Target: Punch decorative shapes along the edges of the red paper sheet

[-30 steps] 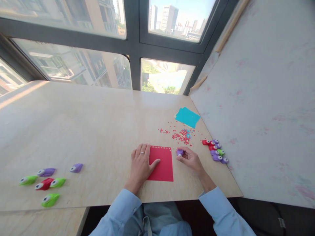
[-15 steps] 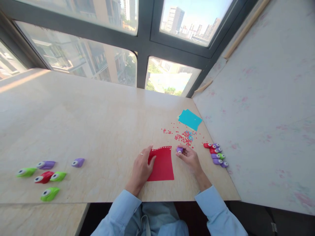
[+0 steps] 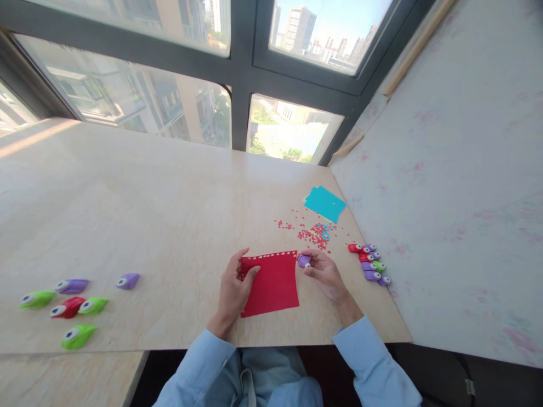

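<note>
- Across the whole lower view runs the pale wooden table [image 3: 148,198], pushed up against a window with dark frames [image 3: 241,68] and city buildings outside.
- Right of the table, a whitish wall panel [image 3: 445,198] with faint pink marks.
- Down at the near edge, two light-blue sleeves [image 3: 373,362] lead up to the hands.
- Red paper sheet [image 3: 271,285] lies between the hands near the front edge, a row of small holes along its far edge.
- Left hand [image 3: 232,291] has its fingers curled on the sheet's far left corner, pinching it and lifting it slightly off the table.
- Right hand [image 3: 324,274] is closed round a small purple paper punch [image 3: 304,260], held right at the sheet's far right corner.
- Blue paper sheets [image 3: 324,202] lie further back, toward the wall.
- Red confetti scatter [image 3: 314,234] sits between blue sheets and red sheet, with a few blue bits mixed in.
- Cluster of red, purple and green punches [image 3: 370,264] just right of the right hand.
- Far left: green, purple and red punches [image 3: 63,308], with one purple punch [image 3: 128,281] apart.
</note>
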`<state>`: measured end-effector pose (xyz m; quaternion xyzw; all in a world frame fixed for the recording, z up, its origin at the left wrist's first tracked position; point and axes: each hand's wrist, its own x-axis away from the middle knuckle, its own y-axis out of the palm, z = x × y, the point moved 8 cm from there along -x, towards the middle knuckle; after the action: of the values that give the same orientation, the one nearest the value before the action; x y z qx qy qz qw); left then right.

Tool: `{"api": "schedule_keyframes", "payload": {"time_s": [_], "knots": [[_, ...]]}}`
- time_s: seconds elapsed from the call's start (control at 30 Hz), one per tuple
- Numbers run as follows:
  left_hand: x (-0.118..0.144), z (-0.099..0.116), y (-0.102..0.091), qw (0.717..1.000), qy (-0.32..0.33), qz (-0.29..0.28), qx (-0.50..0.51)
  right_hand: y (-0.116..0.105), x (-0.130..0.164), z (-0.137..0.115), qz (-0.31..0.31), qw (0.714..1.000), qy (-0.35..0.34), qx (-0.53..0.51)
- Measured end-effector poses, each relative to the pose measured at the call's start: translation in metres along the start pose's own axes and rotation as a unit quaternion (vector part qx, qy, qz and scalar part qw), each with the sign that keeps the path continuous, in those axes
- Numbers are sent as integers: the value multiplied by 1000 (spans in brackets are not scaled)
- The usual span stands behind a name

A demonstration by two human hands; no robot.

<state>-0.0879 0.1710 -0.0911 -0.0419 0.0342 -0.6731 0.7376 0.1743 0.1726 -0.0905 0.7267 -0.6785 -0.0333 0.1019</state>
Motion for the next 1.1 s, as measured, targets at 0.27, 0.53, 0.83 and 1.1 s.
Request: {"api": "schedule_keyframes", "payload": {"time_s": [0.27, 0.53, 0.83, 1.1], "knots": [[-1, 0, 2, 1000, -12, -9, -3, 3, -1, 0, -20, 1000, 2, 13], [0, 3, 1, 1000, -7, -5, -23, 3, -1, 2, -2, 1000, 5, 20], [0, 4, 3, 999, -9, -24, -27, 2, -2, 2, -11, 999, -1, 35], [2, 5, 4, 999, -9, -34, -38, 3, -1, 4, -16, 999, 4, 32]]}}
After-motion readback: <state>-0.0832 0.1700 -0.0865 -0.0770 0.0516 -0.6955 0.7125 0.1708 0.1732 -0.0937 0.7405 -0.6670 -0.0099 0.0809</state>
